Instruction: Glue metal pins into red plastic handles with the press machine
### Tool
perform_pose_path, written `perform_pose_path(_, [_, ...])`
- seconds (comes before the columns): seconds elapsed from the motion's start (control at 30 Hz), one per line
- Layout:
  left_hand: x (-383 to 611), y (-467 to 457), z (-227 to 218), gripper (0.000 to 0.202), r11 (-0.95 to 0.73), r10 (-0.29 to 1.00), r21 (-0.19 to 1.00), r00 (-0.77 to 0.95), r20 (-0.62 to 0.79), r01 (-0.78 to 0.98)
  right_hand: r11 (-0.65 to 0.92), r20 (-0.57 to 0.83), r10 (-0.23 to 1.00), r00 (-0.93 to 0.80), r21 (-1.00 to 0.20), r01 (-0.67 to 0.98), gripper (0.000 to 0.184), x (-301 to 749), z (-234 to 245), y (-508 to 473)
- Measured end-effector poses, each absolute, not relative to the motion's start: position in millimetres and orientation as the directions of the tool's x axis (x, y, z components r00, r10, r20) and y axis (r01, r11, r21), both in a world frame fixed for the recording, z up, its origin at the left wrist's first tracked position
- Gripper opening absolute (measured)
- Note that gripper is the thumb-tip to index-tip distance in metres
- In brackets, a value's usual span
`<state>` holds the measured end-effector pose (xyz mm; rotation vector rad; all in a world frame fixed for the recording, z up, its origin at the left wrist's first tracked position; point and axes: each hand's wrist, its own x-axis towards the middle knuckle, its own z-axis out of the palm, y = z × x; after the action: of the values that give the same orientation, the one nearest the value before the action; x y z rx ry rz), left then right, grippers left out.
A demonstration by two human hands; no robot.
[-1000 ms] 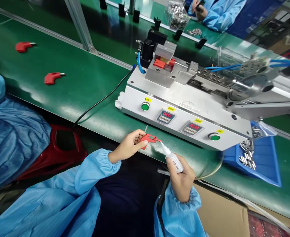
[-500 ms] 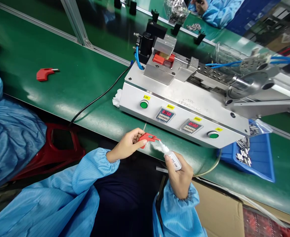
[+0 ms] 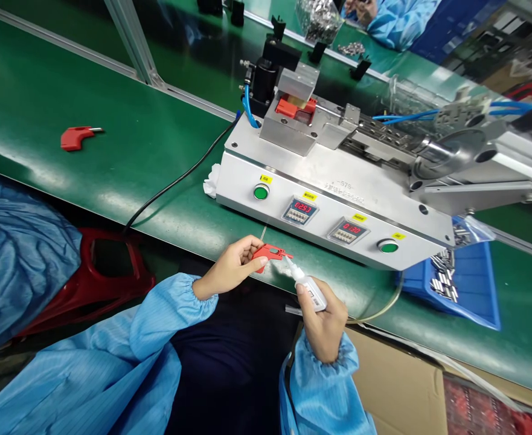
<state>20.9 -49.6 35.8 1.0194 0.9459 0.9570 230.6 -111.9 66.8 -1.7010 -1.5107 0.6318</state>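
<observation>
Between the thumb and fingers of my left hand (image 3: 232, 267) is a red plastic handle-shaped part (image 3: 271, 252), with a thin metal pin sticking up from it. My right hand (image 3: 324, 314) grips a small white glue bottle (image 3: 310, 291), tilted so its narrow nozzle meets or nearly meets the right end of the red part. Whether the tip touches, I cannot tell. Both hands are over the front edge of the green bench. Just behind them stands a metal press machine (image 3: 333, 181) holding another red part (image 3: 295, 109) in its fixture.
A similar red part (image 3: 78, 138) lies on the green bench (image 3: 157, 193) at left. A blue bin (image 3: 474, 296) of metal pins stands at right, above a cardboard box (image 3: 397, 374). A black cable (image 3: 179, 178) crosses the bench. A co-worker's sleeve (image 3: 16, 241) shows at left, beside a red stool (image 3: 112, 272).
The bottle in my right hand has shifted slightly left, its nozzle moving along the red part's end. The machine's displays read differently. The co-worker's hand at left has left the view.
</observation>
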Motion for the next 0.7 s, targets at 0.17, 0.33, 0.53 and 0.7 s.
perform_pose_path(0.17, [21,-50,36,0.031,0.233,0.938,0.956,0.302,-0.172,-0.180,-0.009,0.142,0.967,0.212,-0.812,0.584,0.029,232,64,-113])
perform_pose_path(0.33, [21,-51,35,0.033,0.227,0.946,0.958,0.275,-0.174,-0.177,-0.027,0.105,0.975,0.195,-0.818,0.574,0.031,233,65,-117])
perform_pose_path(0.53, [22,-51,39,0.046,0.275,0.936,0.949,0.268,-0.227,-0.155,-0.025,0.109,0.967,0.229,-0.857,0.515,0.026,242,48,-112])
perform_pose_path(0.7, [14,-53,42,0.068,0.392,0.906,0.917,0.200,-0.372,-0.071,0.063,0.215,0.953,0.212,-0.828,0.558,0.024,247,33,-113])
